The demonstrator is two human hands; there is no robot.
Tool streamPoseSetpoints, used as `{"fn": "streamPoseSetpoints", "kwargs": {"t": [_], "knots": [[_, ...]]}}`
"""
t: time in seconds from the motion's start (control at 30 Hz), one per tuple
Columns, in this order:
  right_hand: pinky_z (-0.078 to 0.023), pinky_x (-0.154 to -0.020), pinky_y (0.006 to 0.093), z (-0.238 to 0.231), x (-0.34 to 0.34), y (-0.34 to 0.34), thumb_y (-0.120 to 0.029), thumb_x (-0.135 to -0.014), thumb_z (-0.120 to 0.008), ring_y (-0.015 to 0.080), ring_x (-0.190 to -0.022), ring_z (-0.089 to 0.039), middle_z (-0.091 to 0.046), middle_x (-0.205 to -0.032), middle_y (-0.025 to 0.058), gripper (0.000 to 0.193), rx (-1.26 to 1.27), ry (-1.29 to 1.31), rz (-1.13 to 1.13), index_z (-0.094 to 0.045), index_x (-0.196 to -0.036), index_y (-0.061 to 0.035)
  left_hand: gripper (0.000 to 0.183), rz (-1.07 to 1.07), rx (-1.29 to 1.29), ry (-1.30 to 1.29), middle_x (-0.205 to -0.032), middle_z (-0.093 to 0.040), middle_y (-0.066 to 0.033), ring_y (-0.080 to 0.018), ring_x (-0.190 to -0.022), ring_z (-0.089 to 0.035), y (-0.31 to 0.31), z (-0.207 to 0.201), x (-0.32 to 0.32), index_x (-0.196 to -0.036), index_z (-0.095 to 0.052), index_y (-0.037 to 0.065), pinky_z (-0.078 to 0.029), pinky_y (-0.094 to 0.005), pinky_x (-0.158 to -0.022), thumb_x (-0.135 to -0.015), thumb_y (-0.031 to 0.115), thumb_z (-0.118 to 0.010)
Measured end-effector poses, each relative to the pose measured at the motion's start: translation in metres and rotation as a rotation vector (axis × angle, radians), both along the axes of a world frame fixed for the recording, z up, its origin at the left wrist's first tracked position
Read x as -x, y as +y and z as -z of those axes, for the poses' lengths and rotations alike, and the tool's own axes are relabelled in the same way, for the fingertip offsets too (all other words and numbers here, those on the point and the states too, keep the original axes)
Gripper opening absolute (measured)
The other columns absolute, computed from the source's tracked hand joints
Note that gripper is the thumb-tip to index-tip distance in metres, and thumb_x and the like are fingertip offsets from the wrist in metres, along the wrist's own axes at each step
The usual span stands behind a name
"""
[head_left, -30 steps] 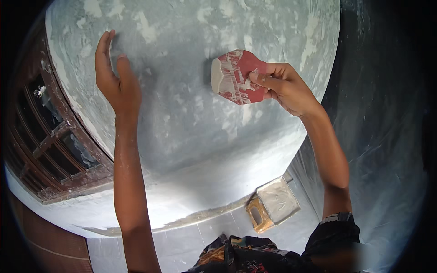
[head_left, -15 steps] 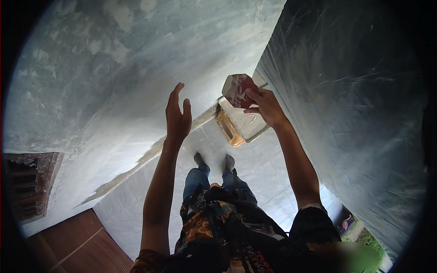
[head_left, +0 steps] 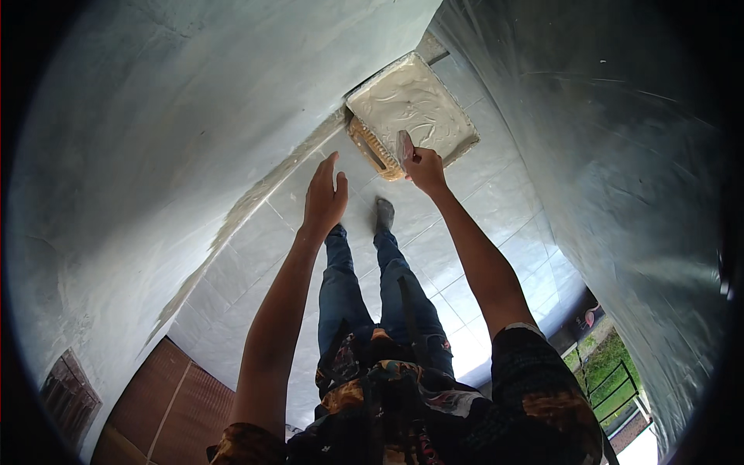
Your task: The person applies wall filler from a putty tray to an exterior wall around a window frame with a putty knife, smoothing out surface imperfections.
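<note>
My right hand (head_left: 426,170) grips a reddish, putty-smeared scraper (head_left: 405,146), now turned nearly edge-on. The scraper is over the near edge of a tray (head_left: 466,151) filled with creamy white putty (head_left: 418,99); I cannot tell whether it touches the putty. An orange-brown plastic crate (head_left: 372,152) with slotted sides shows beneath the tray. To the left, my left hand (head_left: 325,200) is raised with its fingers stretched out and the thumb apart. Nothing is in it, and it hangs apart from the wall.
A grey-white plastered wall (head_left: 178,116) rises on the left. On the right hangs a shiny translucent sheet (head_left: 620,170). My feet stand on pale floor tiles (head_left: 457,201). At lower left are a brown panel (head_left: 174,403) and a wall vent (head_left: 70,395); a dark railing (head_left: 616,387) is at lower right.
My right hand has lowered toward the tray and turned the scraper from face-on to edge-on. The view has shifted, so more of the tray and my legs shows. The left hand stays raised and open.
</note>
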State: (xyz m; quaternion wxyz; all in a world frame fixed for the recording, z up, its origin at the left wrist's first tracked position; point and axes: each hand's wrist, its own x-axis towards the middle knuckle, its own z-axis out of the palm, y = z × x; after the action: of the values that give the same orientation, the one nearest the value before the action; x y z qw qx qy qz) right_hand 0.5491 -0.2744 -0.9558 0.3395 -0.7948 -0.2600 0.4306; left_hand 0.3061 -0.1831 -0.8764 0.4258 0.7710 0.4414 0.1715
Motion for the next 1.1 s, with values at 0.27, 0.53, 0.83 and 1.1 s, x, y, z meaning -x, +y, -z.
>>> {"fn": "streamPoseSetpoints", "kwargs": {"t": [0.27, 0.53, 0.83, 1.1], "knots": [[-0.055, -0.082, 0.0487, 0.069, 0.054, 0.053, -0.012, -0.088, -0.057, 0.0403, -0.091, -0.069, -0.07, -0.096, 0.0254, 0.024, 0.096, -0.456, -0.222, -0.071, -0.105, -0.0012, 0.044, -0.03, 0.149, 0.106, -0.135, -0.058, -0.0265, -0.0414, -0.129, -0.055, -0.036, 0.056, 0.05, -0.139, -0.049, -0.004, -0.042, -0.0464, -0.11, -0.098, 0.01, -0.048], [-0.058, -0.084, 0.0478, 0.08, 0.093, 0.047, -0.008, -0.094, -0.054, 0.0374, -0.102, -0.069, -0.069, -0.108, 0.0218, 0.021, 0.215, -0.627, -0.308, -0.062, -0.111, 0.002, 0.043, -0.043, 0.184, 0.114, -0.135, -0.059, -0.027, -0.0414, -0.129, -0.056, -0.052, 0.067, 0.076, -0.14, -0.048, -0.004, -0.043, -0.0461, -0.11, -0.098, 0.006, -0.049], [-0.06, -0.082, 0.0435, 0.052, 0.102, 0.0, -0.022, -0.101, -0.062, 0.0162, -0.07, -0.06, -0.054, -0.07, 0.0017, 0.021, -0.091, 0.638, 0.664, -0.063, -0.091, -0.0029, 0.044, -0.074, 0.171, 0.116, -0.135, -0.059, -0.0271, -0.0408, -0.129, -0.056, -0.046, 0.058, 0.091, -0.141, -0.048, -0.004, -0.043, -0.0452, -0.11, -0.099, 0.008, -0.049], [-0.057, -0.085, 0.0469, 0.114, 0.104, -0.019, -0.019, -0.1, -0.063, 0.0249, -0.081, -0.057, -0.052, -0.084, 0.0067, 0.018, -0.271, 1.044, 1.327, -0.056, -0.103, -0.0022, 0.044, -0.058, 0.278, 0.123, -0.135, -0.06, -0.0267, -0.0395, -0.129, -0.057, -0.064, 0.06, 0.077, -0.142, -0.047, -0.004, -0.042, -0.0447, -0.11, -0.1, 0.008, -0.047]]}}
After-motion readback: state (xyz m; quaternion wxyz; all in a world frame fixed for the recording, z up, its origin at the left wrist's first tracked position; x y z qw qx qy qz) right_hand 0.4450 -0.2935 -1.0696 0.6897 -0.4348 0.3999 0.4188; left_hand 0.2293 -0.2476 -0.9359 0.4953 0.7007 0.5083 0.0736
